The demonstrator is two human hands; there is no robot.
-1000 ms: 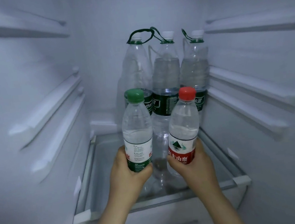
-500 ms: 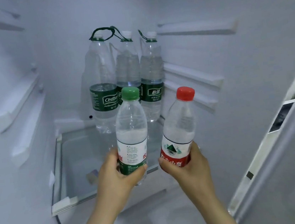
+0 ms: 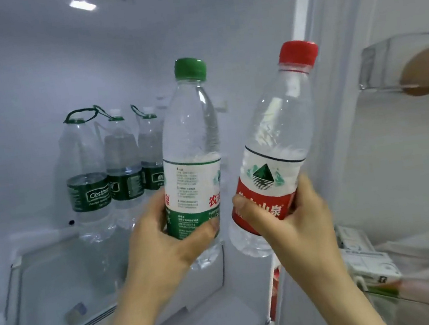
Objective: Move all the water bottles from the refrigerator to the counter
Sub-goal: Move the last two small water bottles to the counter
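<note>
The left hand (image 3: 160,239) is gripping the green-capped clear plastic bottle (image 3: 191,138), the right hand (image 3: 293,222) the red-capped bottle (image 3: 279,127), both at their labels; likely full, slick.

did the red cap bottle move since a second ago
Yes. The red-cap bottle, held by the right hand, was over the glass shelf; now it is off the shelf, forward and to the right of it.
</note>
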